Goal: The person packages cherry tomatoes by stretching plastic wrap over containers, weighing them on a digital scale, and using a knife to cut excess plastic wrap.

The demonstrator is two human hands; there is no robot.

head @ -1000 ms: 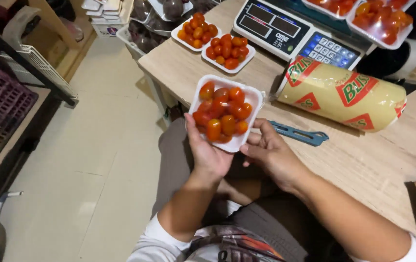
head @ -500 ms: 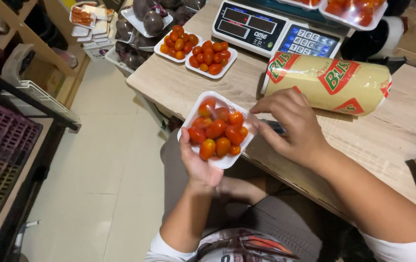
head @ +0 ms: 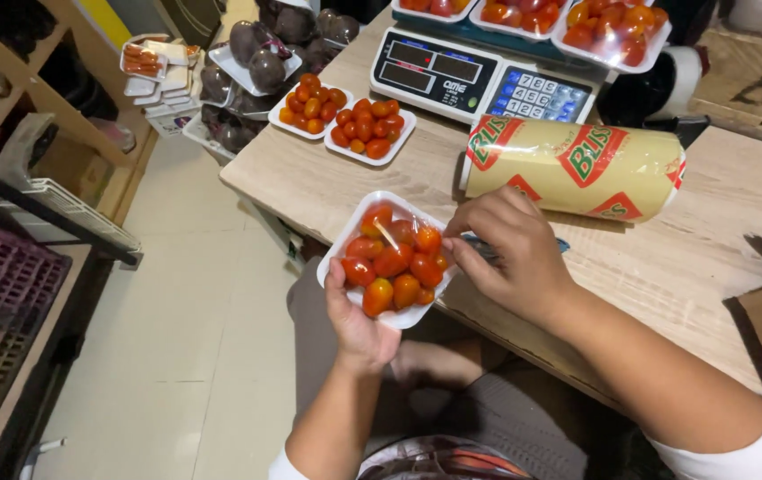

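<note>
The left hand (head: pixel 356 322) cups a white tray (head: pixel 351 234) of cherry tomatoes (head: pixel 391 259) from below, palm under its near end and thumb curled over the left rim, so the tray hangs just off the table's near edge, above the person's lap. The right hand (head: pixel 512 252) sits at the tray's right rim, fingers drawn together and pinching the clear film stretched over the tomatoes. Just behind that hand lies a roll of wrap (head: pixel 574 169) in a yellow printed sleeve, on its side on the pale wooden table (head: pixel 310 182). Farther back stand two more trays (head: pixel 345 122) of tomatoes, side by side and touching, and a scale (head: pixel 478 80) with a keypad, with filled trays on its platform. Left of the table, dark round produce (head: pixel 256 58) is stacked in trays, beside wooden shelves (head: pixel 34 107) and a cream tiled floor (head: pixel 167 338).
</note>
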